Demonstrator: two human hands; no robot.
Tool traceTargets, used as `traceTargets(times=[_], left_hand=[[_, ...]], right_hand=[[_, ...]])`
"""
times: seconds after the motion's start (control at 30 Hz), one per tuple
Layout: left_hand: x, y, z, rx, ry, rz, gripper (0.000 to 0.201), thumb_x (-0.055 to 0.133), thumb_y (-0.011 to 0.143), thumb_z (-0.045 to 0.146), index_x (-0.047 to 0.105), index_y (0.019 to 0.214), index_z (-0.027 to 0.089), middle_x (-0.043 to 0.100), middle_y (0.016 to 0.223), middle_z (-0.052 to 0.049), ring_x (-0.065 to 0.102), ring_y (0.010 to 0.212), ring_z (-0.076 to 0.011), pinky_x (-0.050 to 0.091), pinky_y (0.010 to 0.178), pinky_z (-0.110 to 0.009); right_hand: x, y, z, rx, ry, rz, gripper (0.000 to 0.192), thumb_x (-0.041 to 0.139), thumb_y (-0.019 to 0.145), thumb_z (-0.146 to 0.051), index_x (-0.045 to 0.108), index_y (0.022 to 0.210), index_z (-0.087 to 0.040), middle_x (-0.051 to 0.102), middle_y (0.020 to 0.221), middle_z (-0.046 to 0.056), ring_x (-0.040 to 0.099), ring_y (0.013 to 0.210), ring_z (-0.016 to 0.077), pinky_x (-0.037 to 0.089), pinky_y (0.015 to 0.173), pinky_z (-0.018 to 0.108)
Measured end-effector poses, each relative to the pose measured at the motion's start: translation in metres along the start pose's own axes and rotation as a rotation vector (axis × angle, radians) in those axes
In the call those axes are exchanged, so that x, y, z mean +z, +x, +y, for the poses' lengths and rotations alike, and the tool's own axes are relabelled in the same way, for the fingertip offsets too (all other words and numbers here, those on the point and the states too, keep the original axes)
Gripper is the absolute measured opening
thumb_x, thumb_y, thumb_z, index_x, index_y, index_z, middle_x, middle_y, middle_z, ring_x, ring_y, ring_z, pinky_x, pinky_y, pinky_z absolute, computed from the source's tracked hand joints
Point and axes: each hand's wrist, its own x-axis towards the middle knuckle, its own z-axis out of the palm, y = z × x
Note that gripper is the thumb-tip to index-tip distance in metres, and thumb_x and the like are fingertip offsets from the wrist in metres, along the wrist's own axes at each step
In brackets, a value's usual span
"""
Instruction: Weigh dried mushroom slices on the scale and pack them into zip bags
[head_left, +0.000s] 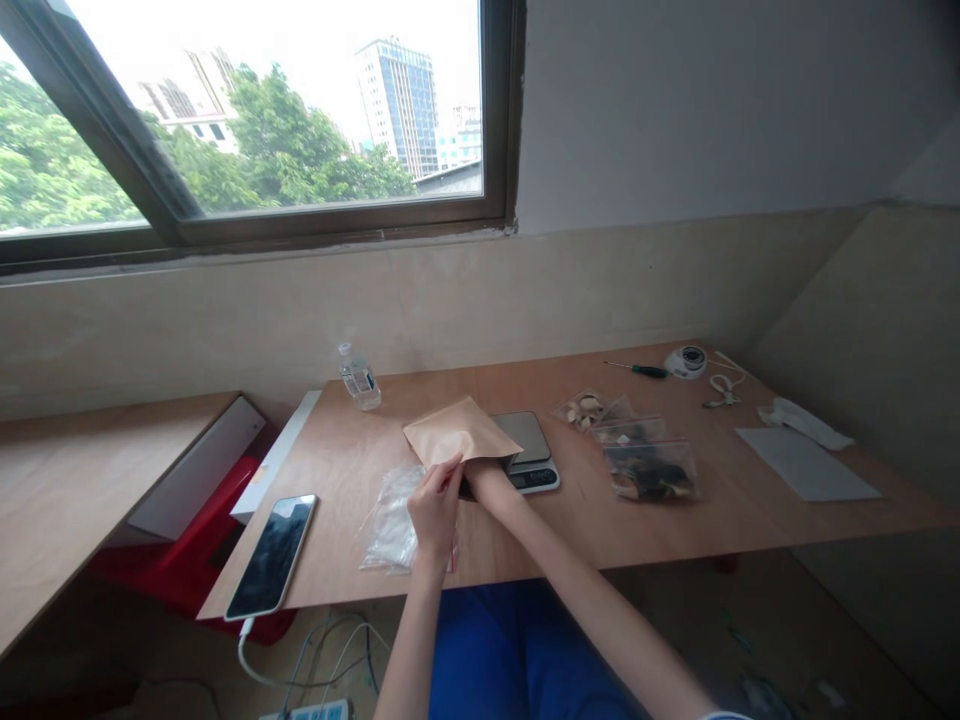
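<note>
A brown paper bag (461, 432) lies tilted at the middle of the table, its mouth turned toward me. My left hand (436, 500) pinches the upper lip of that mouth between thumb and fingers. Into the opening reaches my right hand (487, 482); its fingers are hidden inside, so whether they grip anything does not show. Partly covered by the bag, a digital scale (531, 440) with a grey plate sits behind my right wrist. Clear plastic bags (390, 520) lie beside and beneath my left hand.
Zip bags with dark pieces (651, 470) and with tan pieces (585, 410) lie to the right. A phone (271, 555) on a cable rests at the left edge. Farther back stand a clear bottle (361, 378), a screwdriver (646, 371) and a white dome camera (685, 361). White paper (806, 463) lies far right.
</note>
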Motion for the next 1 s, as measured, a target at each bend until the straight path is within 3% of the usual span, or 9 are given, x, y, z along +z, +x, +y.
traceTargets(times=[0.1,0.2,0.43,0.63,0.83,0.9,1.0], left_hand=[[0.000,0.003,-0.005,-0.001,-0.016,0.023,0.023,0.055,0.082,0.036,0.069,0.096,0.024,0.071,0.087,-0.002,0.065,0.071,-0.0146,0.049,0.066,-0.024],[0.001,0.007,-0.007,-0.001,-0.021,0.022,0.023,0.056,0.082,0.035,0.069,0.097,0.024,0.072,0.085,-0.001,0.065,0.068,-0.0131,0.049,0.063,-0.022],[0.003,0.014,-0.004,-0.001,-0.024,0.049,0.021,0.057,0.081,0.034,0.069,0.094,0.023,0.072,0.083,-0.001,0.066,0.067,-0.0130,0.050,0.064,-0.022],[0.009,0.016,-0.004,-0.031,-0.016,0.088,0.020,0.058,0.081,0.034,0.070,0.094,0.024,0.072,0.084,0.000,0.066,0.066,-0.0127,0.050,0.064,-0.022],[0.010,0.027,-0.002,-0.059,0.007,0.127,0.019,0.058,0.080,0.035,0.071,0.091,0.025,0.073,0.083,0.000,0.066,0.065,-0.0127,0.050,0.064,-0.021],[0.009,0.030,-0.003,-0.068,0.009,0.137,0.019,0.059,0.079,0.035,0.071,0.090,0.025,0.073,0.083,0.001,0.066,0.064,-0.0123,0.049,0.064,-0.021],[0.007,0.032,-0.006,-0.079,0.005,0.151,0.019,0.059,0.079,0.035,0.071,0.091,0.026,0.072,0.084,0.001,0.065,0.064,-0.0119,0.049,0.064,-0.021]], right_hand=[[-0.016,-0.023,-0.001,-0.026,0.005,-0.072,0.035,0.040,0.080,0.001,0.064,0.100,-0.014,0.067,0.101,0.009,0.062,0.094,0.0216,0.047,0.084,0.028],[-0.029,-0.041,-0.002,-0.041,-0.007,-0.045,0.035,0.040,0.080,0.003,0.065,0.095,-0.016,0.062,0.107,0.011,0.058,0.100,0.0217,0.046,0.088,0.032],[-0.037,-0.058,-0.001,0.003,-0.013,0.250,0.031,0.039,0.086,-0.005,0.062,0.101,-0.020,0.057,0.108,0.009,0.055,0.099,0.0221,0.046,0.085,0.038],[-0.054,-0.069,0.002,0.045,0.109,0.412,0.029,0.039,0.088,-0.010,0.060,0.103,-0.023,0.053,0.109,0.008,0.052,0.107,0.0196,0.042,0.093,0.037],[-0.058,-0.063,0.039,0.198,0.181,0.657,0.023,0.041,0.087,-0.015,0.062,0.096,-0.021,0.054,0.101,0.009,0.054,0.102,0.0201,0.047,0.086,0.035],[-0.054,-0.052,0.061,0.201,0.152,0.618,0.025,0.039,0.086,-0.014,0.063,0.093,-0.019,0.054,0.098,0.009,0.055,0.100,0.0205,0.047,0.085,0.035],[-0.046,-0.033,0.090,0.165,0.086,0.420,0.031,0.036,0.084,-0.011,0.064,0.096,-0.018,0.055,0.102,0.011,0.057,0.097,0.0207,0.048,0.085,0.036]])
